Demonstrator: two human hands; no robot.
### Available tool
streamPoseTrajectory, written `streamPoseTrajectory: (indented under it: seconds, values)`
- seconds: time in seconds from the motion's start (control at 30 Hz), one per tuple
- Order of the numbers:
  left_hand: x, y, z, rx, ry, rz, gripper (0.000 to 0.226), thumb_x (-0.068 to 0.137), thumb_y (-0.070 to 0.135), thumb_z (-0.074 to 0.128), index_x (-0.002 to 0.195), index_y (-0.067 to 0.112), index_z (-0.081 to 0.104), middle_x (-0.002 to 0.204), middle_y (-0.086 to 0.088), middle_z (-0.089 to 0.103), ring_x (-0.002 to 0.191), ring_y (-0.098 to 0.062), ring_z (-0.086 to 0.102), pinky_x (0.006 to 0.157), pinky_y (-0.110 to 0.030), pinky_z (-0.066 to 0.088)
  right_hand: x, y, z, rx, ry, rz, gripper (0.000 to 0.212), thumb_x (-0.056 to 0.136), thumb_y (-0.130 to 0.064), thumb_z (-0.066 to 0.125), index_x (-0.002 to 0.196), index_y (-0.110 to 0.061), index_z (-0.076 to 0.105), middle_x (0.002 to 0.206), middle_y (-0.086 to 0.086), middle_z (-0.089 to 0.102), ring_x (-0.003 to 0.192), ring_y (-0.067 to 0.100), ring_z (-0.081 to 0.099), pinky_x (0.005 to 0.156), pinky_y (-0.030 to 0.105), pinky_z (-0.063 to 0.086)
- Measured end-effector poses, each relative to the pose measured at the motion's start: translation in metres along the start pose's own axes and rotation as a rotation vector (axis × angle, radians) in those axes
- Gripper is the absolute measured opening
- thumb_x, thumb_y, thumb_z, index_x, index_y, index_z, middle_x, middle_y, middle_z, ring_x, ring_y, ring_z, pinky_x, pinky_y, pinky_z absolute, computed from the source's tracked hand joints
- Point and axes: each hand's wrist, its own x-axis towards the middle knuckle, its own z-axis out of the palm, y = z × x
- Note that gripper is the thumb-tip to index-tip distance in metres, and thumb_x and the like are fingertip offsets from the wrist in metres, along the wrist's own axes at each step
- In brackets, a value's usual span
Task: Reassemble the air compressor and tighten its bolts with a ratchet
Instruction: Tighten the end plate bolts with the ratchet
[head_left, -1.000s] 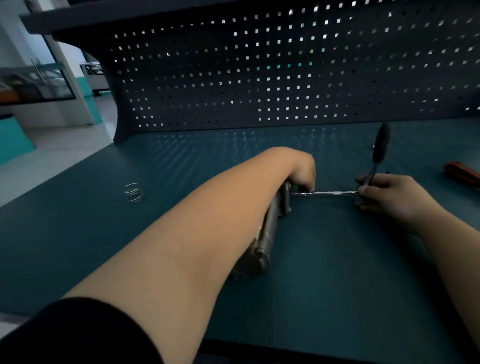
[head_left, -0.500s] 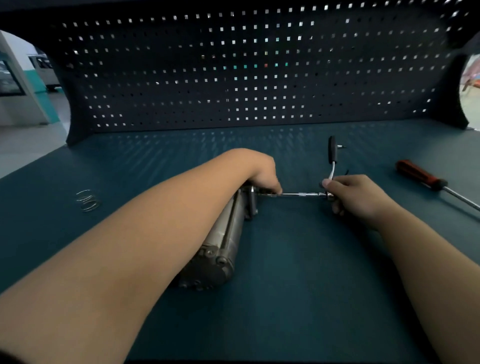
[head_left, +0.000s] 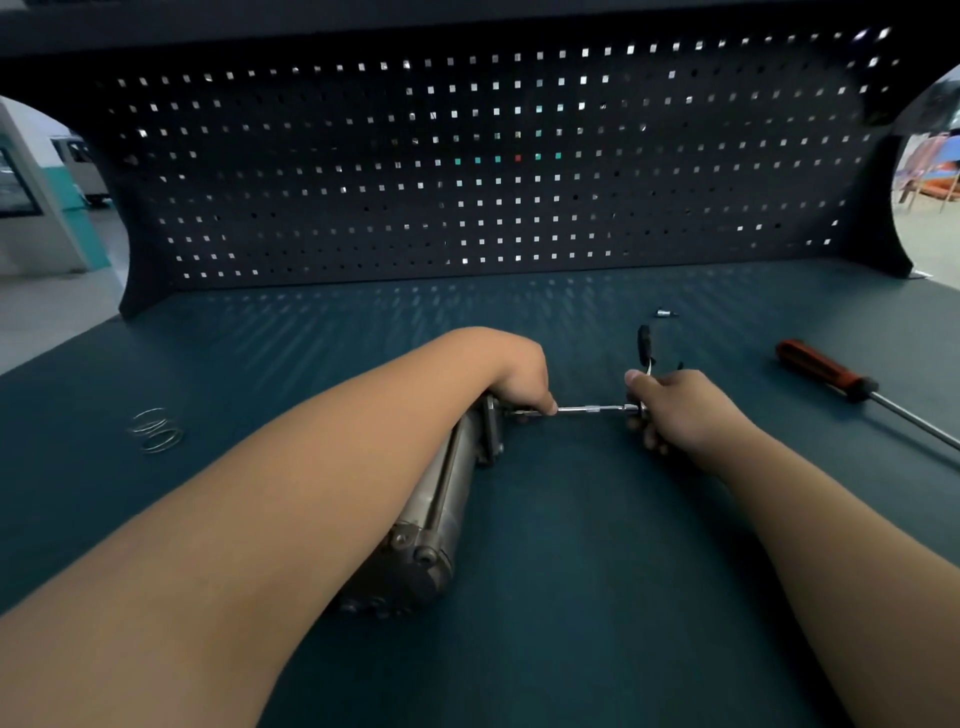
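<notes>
Left hand (head_left: 519, 382) grips the air compressor's (head_left: 441, 499) far end, likely to stop it rolling; right hand (head_left: 680, 410) grips the ratchet (head_left: 644, 347), its extension (head_left: 592, 409) reaching that end.

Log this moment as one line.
left hand holds extension at compressor | right hand grips ratchet | screwdriver untouched
</notes>
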Motion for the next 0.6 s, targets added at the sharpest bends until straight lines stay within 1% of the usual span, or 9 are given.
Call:
streamPoseTrajectory:
  seconds: [0.07,0.17,0.2,0.27,0.33,0.4,0.47,0.57,0.6]
  values:
    - [0.0,0.001,-0.001,0.024,-0.023,-0.014,0.04,0.092,0.05,0.051,0.105,0.02,0.072,0.11,0.001,0.064,0.102,-0.022,0.06,0.09,-0.036,0.048,-0.001,0.002,-0.001,-0.022,0.004,-0.011,0.048,0.095,-0.047,0.047,0.079,-0.007,0.067,0.052,0.004,0.065,0.036,0.015,0.048,0.044,0.022,0.038]
    - [0.0,0.003,-0.001,0.033,-0.051,-0.028,0.039,0.092,0.052,0.051,0.1,0.02,0.073,0.102,0.002,0.063,0.096,-0.02,0.059,0.081,-0.033,0.046,-0.004,0.008,-0.009,0.01,-0.016,-0.073,0.04,0.093,-0.044,0.055,0.073,-0.01,0.065,0.052,0.003,0.06,0.04,0.014,0.05,0.049,0.026,0.04]
    - [0.0,0.003,-0.001,0.032,-0.055,-0.034,0.039,0.092,0.052,0.051,0.098,0.02,0.073,0.099,0.003,0.063,0.093,-0.02,0.059,0.078,-0.032,0.045,-0.004,0.01,-0.01,0.069,-0.037,-0.099,0.034,0.093,-0.038,0.059,0.076,-0.009,0.066,0.056,0.003,0.06,0.043,0.014,0.053,0.05,0.026,0.043]
    - [0.001,0.004,-0.001,0.022,-0.059,-0.048,0.039,0.093,0.051,0.051,0.092,0.02,0.075,0.095,0.003,0.065,0.088,-0.019,0.059,0.076,-0.032,0.045,-0.004,0.012,-0.012,0.246,-0.094,-0.132,0.011,0.092,-0.019,0.063,0.092,-0.01,0.07,0.067,0.003,0.062,0.052,0.014,0.061,0.051,0.024,0.049]
    - [0.002,0.005,0.0,0.011,-0.048,-0.057,0.039,0.093,0.049,0.05,0.09,0.02,0.076,0.096,0.002,0.065,0.09,-0.021,0.061,0.076,-0.032,0.045,-0.003,0.014,-0.014,0.314,-0.149,-0.158,0.019,0.088,-0.006,0.066,0.105,-0.013,0.071,0.079,0.0,0.068,0.066,0.013,0.066,0.064,0.023,0.054]
    - [0.001,0.005,0.001,0.021,-0.014,-0.052,0.039,0.094,0.048,0.049,0.093,0.018,0.074,0.093,0.002,0.062,0.091,-0.022,0.059,0.074,-0.032,0.044,-0.001,0.016,-0.018,0.188,-0.143,-0.207,0.025,0.084,-0.004,0.07,0.103,-0.019,0.073,0.089,-0.006,0.072,0.079,0.009,0.068,0.076,0.022,0.052]
    - [0.0,0.005,0.002,0.039,0.025,-0.037,0.039,0.095,0.046,0.048,0.103,0.016,0.071,0.092,0.002,0.057,0.091,-0.023,0.055,0.073,-0.031,0.04,-0.001,0.015,-0.018,0.174,-0.159,-0.211,0.021,0.084,-0.005,0.071,0.097,-0.021,0.072,0.093,-0.005,0.073,0.077,0.008,0.069,0.071,0.019,0.054]
    - [-0.003,0.005,0.003,0.022,0.058,-0.025,0.039,0.095,0.045,0.05,0.114,0.016,0.068,0.106,0.001,0.06,0.094,-0.023,0.054,0.076,-0.03,0.04,-0.002,0.011,-0.015,0.257,-0.156,-0.145,0.004,0.089,-0.01,0.067,0.089,-0.006,0.067,0.078,0.008,0.068,0.061,0.016,0.069,0.053,0.021,0.055]
    - [-0.004,0.004,0.003,0.016,0.063,-0.024,0.039,0.094,0.045,0.051,0.115,0.017,0.068,0.11,0.001,0.061,0.096,-0.023,0.055,0.077,-0.03,0.042,-0.001,0.011,-0.014,0.243,-0.141,-0.126,0.014,0.091,-0.014,0.065,0.083,-0.003,0.064,0.072,0.009,0.065,0.057,0.017,0.068,0.05,0.022,0.054]
